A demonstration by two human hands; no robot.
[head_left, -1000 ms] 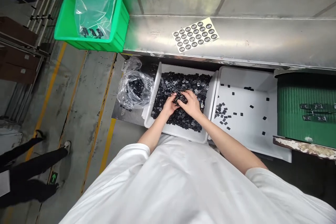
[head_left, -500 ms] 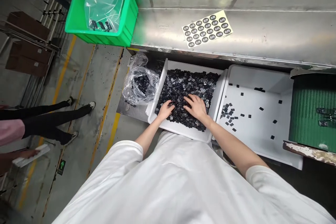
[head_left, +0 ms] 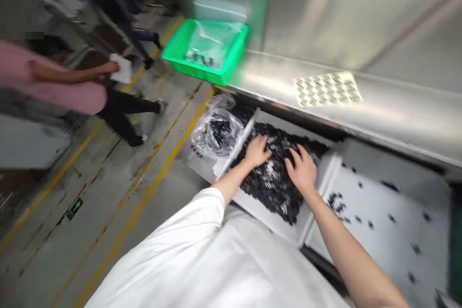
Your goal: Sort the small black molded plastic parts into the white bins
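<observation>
A white bin [head_left: 249, 207] in front of me holds a heap of small flat black parts [head_left: 269, 183]. My left hand [head_left: 257, 152] rests on the heap's left side, its fingers apart among the parts. To its right, my right hand [head_left: 303, 168] lies over the heap with spread fingers. I see nothing gripped in either hand. Close against the right side stands a second white bin [head_left: 378, 197], with black parts scattered on its floor. The picture is blurred by motion, so single parts are hard to make out.
Left of the bins lies a clear bag [head_left: 220, 132] of black parts. A green crate [head_left: 231, 65] with a plastic bag and a sticker sheet [head_left: 328, 89] sit on the metal ledge. At left, a person in pink [head_left: 83, 94] holds white paper [head_left: 122, 68].
My view has swung left, so the bins and crate appear further right. My left hand has shifted up the heap; both hands are still over it. More of the person in pink shows.
</observation>
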